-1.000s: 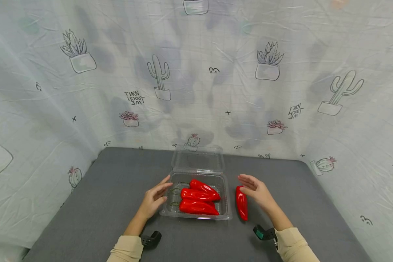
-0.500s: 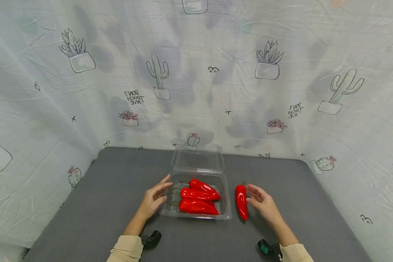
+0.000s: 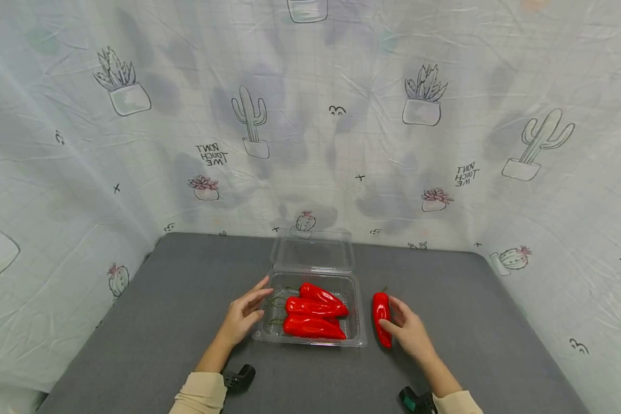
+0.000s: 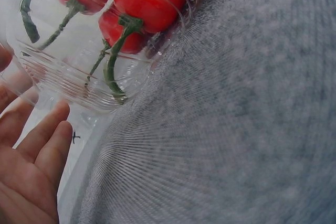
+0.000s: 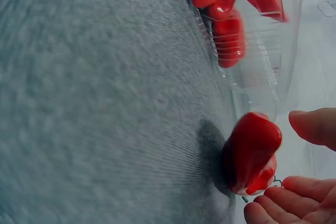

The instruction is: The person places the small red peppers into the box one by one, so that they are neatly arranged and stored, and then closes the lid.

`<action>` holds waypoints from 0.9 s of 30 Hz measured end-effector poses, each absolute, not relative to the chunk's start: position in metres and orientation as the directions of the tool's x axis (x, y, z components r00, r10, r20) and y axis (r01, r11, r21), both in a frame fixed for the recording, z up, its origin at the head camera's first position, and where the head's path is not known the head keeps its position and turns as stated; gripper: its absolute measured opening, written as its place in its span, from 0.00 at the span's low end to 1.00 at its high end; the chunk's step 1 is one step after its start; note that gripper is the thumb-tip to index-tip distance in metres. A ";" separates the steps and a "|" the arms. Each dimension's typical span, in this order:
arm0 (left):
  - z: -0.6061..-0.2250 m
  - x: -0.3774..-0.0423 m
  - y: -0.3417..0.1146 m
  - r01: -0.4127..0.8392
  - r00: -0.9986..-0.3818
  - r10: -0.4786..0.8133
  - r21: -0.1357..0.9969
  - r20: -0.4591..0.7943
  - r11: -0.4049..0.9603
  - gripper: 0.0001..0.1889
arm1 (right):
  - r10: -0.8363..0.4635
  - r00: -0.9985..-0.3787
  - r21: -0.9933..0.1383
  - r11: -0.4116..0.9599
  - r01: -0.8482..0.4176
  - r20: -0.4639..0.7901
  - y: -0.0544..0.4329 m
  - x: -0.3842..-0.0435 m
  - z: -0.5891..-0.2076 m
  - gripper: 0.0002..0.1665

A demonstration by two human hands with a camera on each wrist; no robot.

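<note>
A loose red pepper [image 3: 380, 313] lies on the grey table to the right of a clear plastic clamshell box [image 3: 361, 322]. My right hand [image 3: 411, 333] is at the pepper's right side. In the head view its thumb overlaps the pepper; the right wrist view shows the thumb [image 5: 315, 127] apart from it and the fingers [image 5: 294, 203] close beside it. My left hand [image 3: 240, 317] rests with extended fingers at the box's left side. Several red peppers [image 3: 313, 328] lie in the box, their green stems [image 4: 113, 66] towards my left hand.
The box's clear lid [image 3: 313, 253] is folded back, away from me. Grey cloth covers the table [image 3: 176, 322]. A pale curtain [image 3: 310, 144] printed with potted cacti stands behind and at both sides. A black wrist strap [image 3: 240, 378] sits by each forearm.
My right hand has drawn back from above the loose pepper's stem end, then come in along its right side, nearer to me. The left hand, box and peppers have stayed still.
</note>
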State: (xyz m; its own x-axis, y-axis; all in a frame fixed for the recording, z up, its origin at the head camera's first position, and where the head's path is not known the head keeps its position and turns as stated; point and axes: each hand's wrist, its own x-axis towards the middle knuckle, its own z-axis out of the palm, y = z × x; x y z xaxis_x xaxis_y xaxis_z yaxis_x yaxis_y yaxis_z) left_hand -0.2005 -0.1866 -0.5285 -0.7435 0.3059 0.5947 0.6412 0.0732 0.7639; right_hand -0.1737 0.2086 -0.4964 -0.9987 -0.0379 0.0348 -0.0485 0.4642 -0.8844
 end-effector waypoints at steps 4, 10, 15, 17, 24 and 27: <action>-0.528 -0.200 -0.187 0.631 -0.752 0.307 0.772 0.583 0.078 0.23 | -0.027 -1.000 -0.870 0.491 -0.027 0.016 0.206 -0.173 -0.500 0.41; -0.528 -0.200 -0.187 0.629 -0.754 0.304 0.773 0.582 0.081 0.24 | -0.041 -0.999 -0.844 0.534 -0.045 0.027 0.203 -0.173 -0.502 0.44; -0.528 -0.200 -0.187 0.652 -0.736 0.303 0.755 0.606 0.073 0.23 | -0.045 -0.999 -0.826 0.563 -0.036 0.012 0.203 -0.174 -0.503 0.46; -0.528 -0.200 -0.187 0.666 -0.724 0.304 0.742 0.619 0.076 0.23 | -0.044 -0.999 -0.821 0.569 -0.029 0.005 0.202 -0.173 -0.503 0.46; -0.529 -0.200 -0.187 0.648 -0.739 0.306 0.758 0.600 0.078 0.23 | -0.040 -0.999 -0.806 0.591 -0.035 0.015 0.202 -0.175 -0.503 0.45; -0.528 -0.200 -0.187 0.653 -0.734 0.307 0.753 0.605 0.078 0.23 | -0.030 -0.999 -0.804 0.593 -0.033 0.018 0.202 -0.176 -0.503 0.43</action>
State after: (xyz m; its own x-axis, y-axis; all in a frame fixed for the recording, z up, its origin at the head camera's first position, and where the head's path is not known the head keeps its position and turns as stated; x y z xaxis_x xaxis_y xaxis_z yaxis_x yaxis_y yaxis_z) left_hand -0.1999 -0.1868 -0.5284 -0.7344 0.3071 0.6052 0.6533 0.0782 0.7531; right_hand -0.1761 0.2020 -0.5028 -0.9994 -0.0300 0.0184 -0.0326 0.5933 -0.8043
